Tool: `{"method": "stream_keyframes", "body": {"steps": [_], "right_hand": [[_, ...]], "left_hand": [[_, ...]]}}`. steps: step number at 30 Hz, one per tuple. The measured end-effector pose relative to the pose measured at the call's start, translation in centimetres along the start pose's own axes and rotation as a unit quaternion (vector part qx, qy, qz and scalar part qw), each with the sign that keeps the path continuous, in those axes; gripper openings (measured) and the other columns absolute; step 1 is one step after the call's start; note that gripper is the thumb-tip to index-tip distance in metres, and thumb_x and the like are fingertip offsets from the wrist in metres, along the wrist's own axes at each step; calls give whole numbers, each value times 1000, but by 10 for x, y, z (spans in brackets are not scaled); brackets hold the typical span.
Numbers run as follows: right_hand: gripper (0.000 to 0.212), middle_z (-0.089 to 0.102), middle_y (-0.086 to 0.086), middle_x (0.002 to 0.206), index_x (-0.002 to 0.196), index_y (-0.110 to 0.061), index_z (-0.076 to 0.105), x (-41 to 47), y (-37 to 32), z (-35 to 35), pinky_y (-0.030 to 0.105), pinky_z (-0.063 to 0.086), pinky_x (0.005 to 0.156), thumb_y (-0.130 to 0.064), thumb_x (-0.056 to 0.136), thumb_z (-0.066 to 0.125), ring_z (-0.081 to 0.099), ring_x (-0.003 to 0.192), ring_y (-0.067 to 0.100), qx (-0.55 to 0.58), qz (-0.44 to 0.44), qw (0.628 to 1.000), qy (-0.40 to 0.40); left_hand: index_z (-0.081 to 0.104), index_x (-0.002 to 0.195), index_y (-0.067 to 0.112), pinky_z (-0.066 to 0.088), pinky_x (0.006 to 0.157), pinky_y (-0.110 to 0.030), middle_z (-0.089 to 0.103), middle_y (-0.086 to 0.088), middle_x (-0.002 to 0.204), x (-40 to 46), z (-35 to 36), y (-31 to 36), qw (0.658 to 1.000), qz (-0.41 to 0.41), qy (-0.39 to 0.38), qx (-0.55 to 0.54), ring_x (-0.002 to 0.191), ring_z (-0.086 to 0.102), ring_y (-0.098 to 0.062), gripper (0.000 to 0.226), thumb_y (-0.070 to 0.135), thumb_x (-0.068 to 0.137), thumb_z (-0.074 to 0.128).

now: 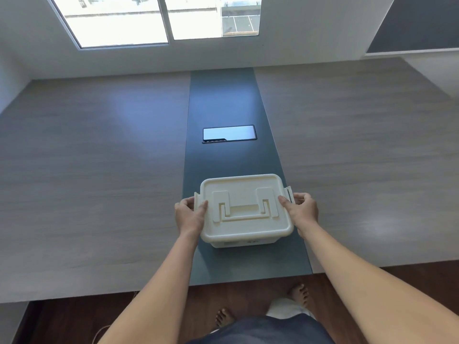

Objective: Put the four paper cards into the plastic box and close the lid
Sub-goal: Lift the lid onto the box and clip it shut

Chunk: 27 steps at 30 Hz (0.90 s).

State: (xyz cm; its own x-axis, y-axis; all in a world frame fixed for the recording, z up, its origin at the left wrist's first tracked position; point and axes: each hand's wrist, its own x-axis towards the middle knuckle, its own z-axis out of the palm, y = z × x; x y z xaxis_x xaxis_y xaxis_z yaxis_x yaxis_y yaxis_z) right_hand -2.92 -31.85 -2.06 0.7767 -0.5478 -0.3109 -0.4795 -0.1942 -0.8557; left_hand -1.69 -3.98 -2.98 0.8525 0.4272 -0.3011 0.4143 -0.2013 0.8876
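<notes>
A cream plastic box (244, 240) stands on the dark strip of the table, near the front edge. Its lid (244, 207) lies flat on top, with a folded handle in the middle. My left hand (190, 214) grips the left side clip (197, 201), thumb resting on the lid. My right hand (301, 209) holds the right side clip (289, 193), which sticks out from the lid, thumb on the lid too. No paper cards are in sight; the inside of the box is hidden.
A dark glossy rectangular panel (229, 133) is set into the dark strip (223, 100) farther back. Grey wood-grain tabletop (99, 170) spreads to both sides. The table's front edge runs just below the box, with wooden floor and bare feet beyond it.
</notes>
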Motion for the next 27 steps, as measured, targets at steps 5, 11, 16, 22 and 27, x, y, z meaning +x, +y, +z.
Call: {"method": "stream_keyframes", "body": {"steps": [5, 11, 16, 22, 27], "right_hand": [[28, 71, 10, 99, 93, -11, 63, -4, -1, 8, 40, 56, 83, -25, 78, 82, 68, 90, 28, 4, -21, 999, 28], [18, 69, 8, 101, 86, -17, 65, -3, 1, 13, 28, 49, 74, -29, 83, 77, 65, 88, 23, -24, -50, 998, 38], [16, 69, 0, 103, 101, -22, 68, -15, 8, -1, 29, 48, 80, -32, 89, 69, 63, 96, 16, 0, -81, 997, 5], [21, 70, -1, 100, 108, -19, 68, -12, 12, -3, 32, 52, 79, -27, 89, 68, 65, 96, 18, 8, -85, 996, -17], [23, 72, 3, 96, 106, -17, 70, 10, 2, 5, 39, 56, 85, -32, 88, 71, 68, 90, 21, 0, -82, 996, -32]], "left_hand": [[62, 95, 8, 48, 85, -30, 50, -7, 108, -6, 1, 14, 998, 33, 18, 47, 86, 58, -21, 19, 16, 85, 76], [67, 102, 4, 49, 89, -33, 48, -4, 103, -9, 3, 14, 994, 64, 37, 76, 92, 61, -24, 21, 20, 90, 71], [58, 131, 7, 41, 80, -26, 46, -6, 106, -26, -4, 2, 975, 163, 1, 151, 89, 56, -23, 37, 25, 99, 57], [54, 136, 7, 38, 79, -20, 49, -4, 108, -30, -6, -13, 973, 177, -10, 148, 88, 54, -18, 37, 20, 102, 51], [59, 121, 4, 42, 87, -27, 52, -3, 110, -4, 0, -2, 982, 151, -22, 115, 99, 59, -27, 28, 19, 98, 57]]}}
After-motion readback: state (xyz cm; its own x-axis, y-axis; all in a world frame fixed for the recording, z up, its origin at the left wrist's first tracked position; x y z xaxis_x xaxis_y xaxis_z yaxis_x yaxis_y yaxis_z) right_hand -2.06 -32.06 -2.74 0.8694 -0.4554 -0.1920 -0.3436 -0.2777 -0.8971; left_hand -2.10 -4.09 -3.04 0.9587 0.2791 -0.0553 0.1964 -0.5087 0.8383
